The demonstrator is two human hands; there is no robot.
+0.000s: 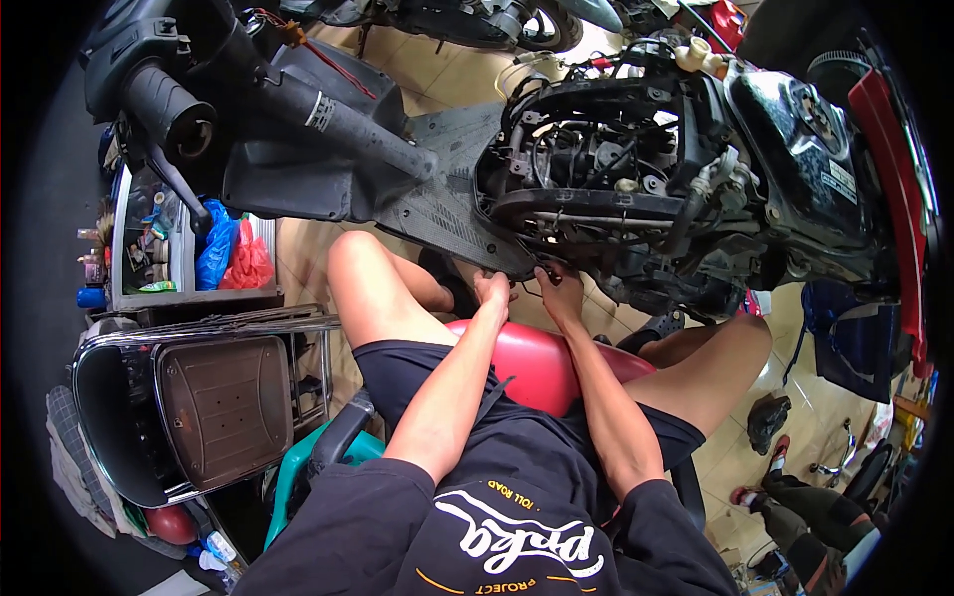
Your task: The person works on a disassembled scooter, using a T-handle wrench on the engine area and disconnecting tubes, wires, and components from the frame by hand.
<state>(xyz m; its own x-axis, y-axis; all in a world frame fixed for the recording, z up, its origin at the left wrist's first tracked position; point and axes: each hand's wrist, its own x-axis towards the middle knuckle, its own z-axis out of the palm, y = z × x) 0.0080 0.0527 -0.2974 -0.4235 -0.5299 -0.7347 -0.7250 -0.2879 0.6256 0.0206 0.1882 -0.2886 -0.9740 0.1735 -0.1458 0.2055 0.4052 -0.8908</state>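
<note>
A partly stripped scooter stands across the upper view, with its bare frame and engine exposed and its black ridged footboard beside them. My left hand is at the lower edge of the footboard, fingers closed on something too small to make out. Just right of it, my right hand is under the frame's lower edge by the footboard, fingers curled round a small dark part I cannot name. A red seat lies between my thighs, below both hands.
A glass case with bottles and blue and red bags is at left, above a folded chair. Another scooter stands behind. A dark bag hangs at right. Another person's legs show at lower right. Tiled floor runs underneath.
</note>
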